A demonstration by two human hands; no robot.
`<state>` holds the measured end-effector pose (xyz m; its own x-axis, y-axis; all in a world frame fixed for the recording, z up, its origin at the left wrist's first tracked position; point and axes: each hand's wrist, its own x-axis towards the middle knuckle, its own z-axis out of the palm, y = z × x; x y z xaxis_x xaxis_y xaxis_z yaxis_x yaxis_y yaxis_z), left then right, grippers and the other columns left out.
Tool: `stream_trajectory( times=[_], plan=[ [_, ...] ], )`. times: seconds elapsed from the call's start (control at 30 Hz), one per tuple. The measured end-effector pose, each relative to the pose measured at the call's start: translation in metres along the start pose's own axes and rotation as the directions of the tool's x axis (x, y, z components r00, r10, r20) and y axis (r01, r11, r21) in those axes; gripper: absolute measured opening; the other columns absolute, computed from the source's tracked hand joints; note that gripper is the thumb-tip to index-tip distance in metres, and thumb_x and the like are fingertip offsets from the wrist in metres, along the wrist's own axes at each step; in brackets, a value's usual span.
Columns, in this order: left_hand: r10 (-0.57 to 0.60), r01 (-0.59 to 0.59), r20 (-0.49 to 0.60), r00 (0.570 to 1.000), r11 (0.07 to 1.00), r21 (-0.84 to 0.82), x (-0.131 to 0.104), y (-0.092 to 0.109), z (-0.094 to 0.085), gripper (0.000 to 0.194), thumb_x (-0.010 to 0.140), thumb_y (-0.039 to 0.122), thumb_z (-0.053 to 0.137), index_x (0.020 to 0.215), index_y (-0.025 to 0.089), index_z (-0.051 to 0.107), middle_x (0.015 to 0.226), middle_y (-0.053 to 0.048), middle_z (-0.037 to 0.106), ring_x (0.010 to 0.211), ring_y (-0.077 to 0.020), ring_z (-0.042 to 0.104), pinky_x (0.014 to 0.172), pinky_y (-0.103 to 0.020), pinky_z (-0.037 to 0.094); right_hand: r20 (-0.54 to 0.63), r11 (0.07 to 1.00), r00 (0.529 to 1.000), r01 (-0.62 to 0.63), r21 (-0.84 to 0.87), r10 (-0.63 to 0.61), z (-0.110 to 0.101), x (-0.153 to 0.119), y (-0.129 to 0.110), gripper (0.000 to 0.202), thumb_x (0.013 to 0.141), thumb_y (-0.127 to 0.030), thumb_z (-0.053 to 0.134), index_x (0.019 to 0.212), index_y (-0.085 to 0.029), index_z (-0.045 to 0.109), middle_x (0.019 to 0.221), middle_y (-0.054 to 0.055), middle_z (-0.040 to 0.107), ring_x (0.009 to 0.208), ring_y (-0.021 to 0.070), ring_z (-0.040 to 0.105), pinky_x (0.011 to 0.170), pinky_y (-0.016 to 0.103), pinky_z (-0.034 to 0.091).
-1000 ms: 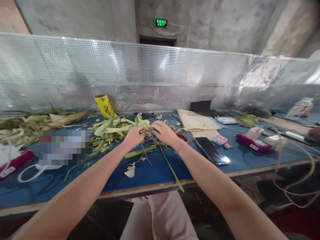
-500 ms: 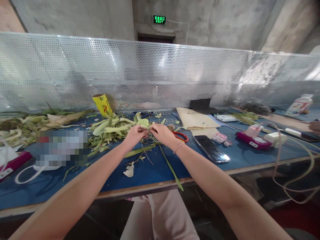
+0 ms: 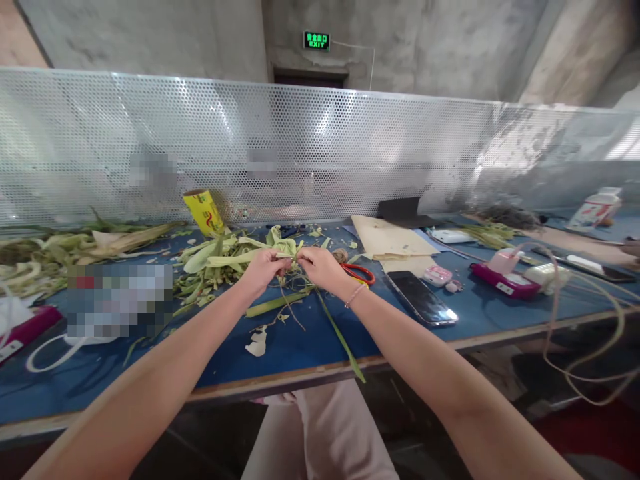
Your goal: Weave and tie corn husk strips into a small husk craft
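My left hand (image 3: 266, 270) and my right hand (image 3: 320, 268) meet over the middle of the blue table, fingertips almost touching. Both pinch a thin green plant strip (image 3: 293, 259); most of it is hidden by the fingers. Just left of and behind them lies a heap of pale green leafy husks (image 3: 220, 257). Beneath my hands are loose stems and a flat green leaf strip (image 3: 277, 304). A long green blade (image 3: 343, 337) runs from under my right hand to the table's front edge. Red-orange handled scissors, by their look, show their loops (image 3: 369, 275) beside my right wrist.
A yellow tube (image 3: 205, 213) leans at the back. To the right lie brown paper (image 3: 395, 239), a phone (image 3: 423, 298) and a magenta power strip (image 3: 505, 280) with cables hanging over the edge. A perforated metal screen (image 3: 320, 153) borders the table; more husks (image 3: 100, 243) lie far left.
My fingertips have drawn slightly apart, my left hand shifting a little to the left. The whole view has moved slightly; the other things stay put.
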<state>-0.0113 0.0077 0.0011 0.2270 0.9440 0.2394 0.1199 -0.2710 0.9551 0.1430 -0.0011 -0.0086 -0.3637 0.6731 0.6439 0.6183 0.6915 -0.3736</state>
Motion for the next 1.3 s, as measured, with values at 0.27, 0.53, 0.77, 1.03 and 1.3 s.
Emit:
stream_trajectory(
  times=[0.27,0.53,0.77,1.03,1.3],
  plan=[
    [0.035,-0.041,0.038,0.999,0.981,0.188,-0.001,0.003,-0.006,0.018,0.06,0.03,0.059,0.059,0.014,0.052,0.047,0.003,0.047,0.043,-0.007,0.039,0.045,-0.022,0.03,-0.017,1.0,1.0,0.022,-0.017,-0.022,-0.006,-0.002,0.003,0.011,0.079,-0.021,0.048,0.071,-0.016,0.054,0.068,0.001,0.054,0.066,0.0121,0.048,0.066,0.024,0.038],
    [0.178,-0.171,0.034,0.983,0.852,0.495,-0.003,0.006,-0.006,0.012,0.066,0.028,0.05,0.065,0.016,0.053,0.051,0.004,0.046,0.047,-0.0097,0.042,0.05,-0.023,0.032,0.119,0.924,0.967,0.252,-0.289,-0.226,-0.008,-0.002,0.005,0.013,0.084,-0.021,0.043,0.079,-0.015,0.054,0.079,0.006,0.056,0.081,0.0157,0.049,0.08,0.03,0.037],
    [0.02,-0.021,0.014,1.0,0.996,0.091,-0.008,0.006,0.006,0.032,0.061,0.044,0.059,0.068,0.014,0.05,0.055,0.003,0.052,0.054,-0.0107,0.05,0.059,-0.027,0.042,0.026,0.968,0.996,0.089,-0.235,-0.085,-0.002,-0.004,-0.002,0.015,0.083,-0.017,0.041,0.072,-0.017,0.051,0.072,0.003,0.053,0.07,0.0134,0.049,0.065,0.024,0.037],
    [-0.021,0.02,0.007,1.0,0.999,0.033,-0.01,-0.002,0.013,0.032,0.062,0.044,0.06,0.058,0.015,0.047,0.046,0.004,0.049,0.04,-0.0065,0.044,0.044,-0.022,0.037,0.0,0.988,0.998,0.061,-0.14,-0.062,-0.001,-0.002,-0.002,0.019,0.079,-0.01,0.039,0.064,-0.017,0.048,0.068,0.003,0.054,0.069,0.0132,0.048,0.065,0.023,0.036],
    [-0.059,0.055,0.13,0.99,0.998,0.039,-0.007,0.006,0.004,0.031,0.061,0.036,0.059,0.045,0.016,0.041,0.032,0.007,0.033,0.031,-0.0033,0.028,0.037,-0.02,0.024,0.061,0.998,0.997,0.055,-0.037,-0.053,-0.004,0.001,-0.002,0.017,0.076,-0.008,0.043,0.063,-0.016,0.051,0.066,0.001,0.053,0.066,0.0114,0.047,0.064,0.022,0.036]
  ],
)
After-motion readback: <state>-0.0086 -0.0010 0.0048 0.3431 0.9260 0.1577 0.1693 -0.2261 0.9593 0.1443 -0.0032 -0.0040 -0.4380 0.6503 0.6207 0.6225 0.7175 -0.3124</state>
